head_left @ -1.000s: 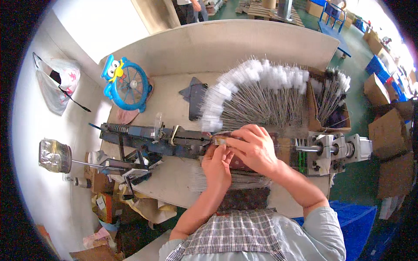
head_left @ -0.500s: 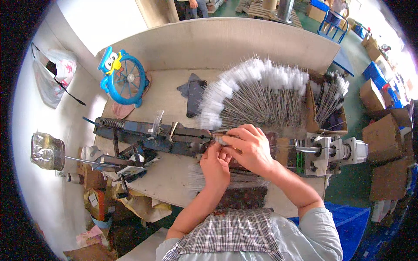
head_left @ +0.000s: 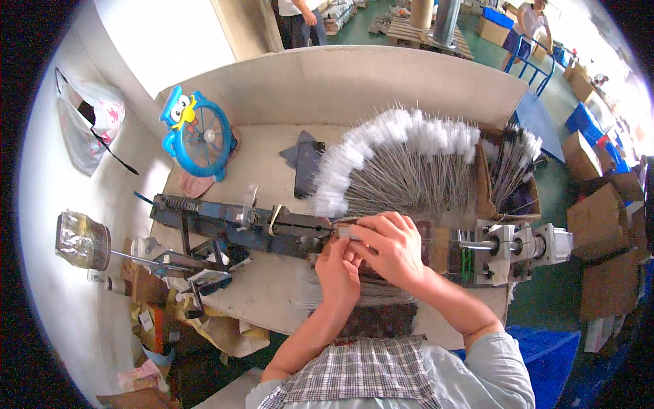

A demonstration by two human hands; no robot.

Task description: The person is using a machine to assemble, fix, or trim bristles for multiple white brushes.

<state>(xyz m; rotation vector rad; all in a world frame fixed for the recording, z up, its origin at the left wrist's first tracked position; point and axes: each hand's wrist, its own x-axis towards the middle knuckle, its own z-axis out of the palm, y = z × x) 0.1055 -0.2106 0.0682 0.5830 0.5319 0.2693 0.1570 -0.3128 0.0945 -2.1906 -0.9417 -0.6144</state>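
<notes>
This was a small factory workshop. A long metal machine (head_left: 238, 225) with a motor block (head_left: 514, 249) was bolted across a plywood desk (head_left: 272, 170), and a fan of white-tipped wire rods (head_left: 402, 163) lay stacked behind it. Around stood cardboard boxes (head_left: 599, 218), blue crates (head_left: 582, 119), a wooden pallet (head_left: 415, 31) and a green painted floor (head_left: 558, 177).

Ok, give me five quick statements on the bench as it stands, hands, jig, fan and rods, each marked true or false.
1. Both hands, left hand and right hand, meet at the right end of the dark metal jig. True.
2. The white-tipped rods are fanned out behind the hands. True.
3. The blue fan stands to the person's right. False: it stands at the left rear of the bench.
4. The right hand rests on the motor unit. False: it is at the jig, apart from the motor.
5. The black phone lies flat on the bench. True.
</notes>
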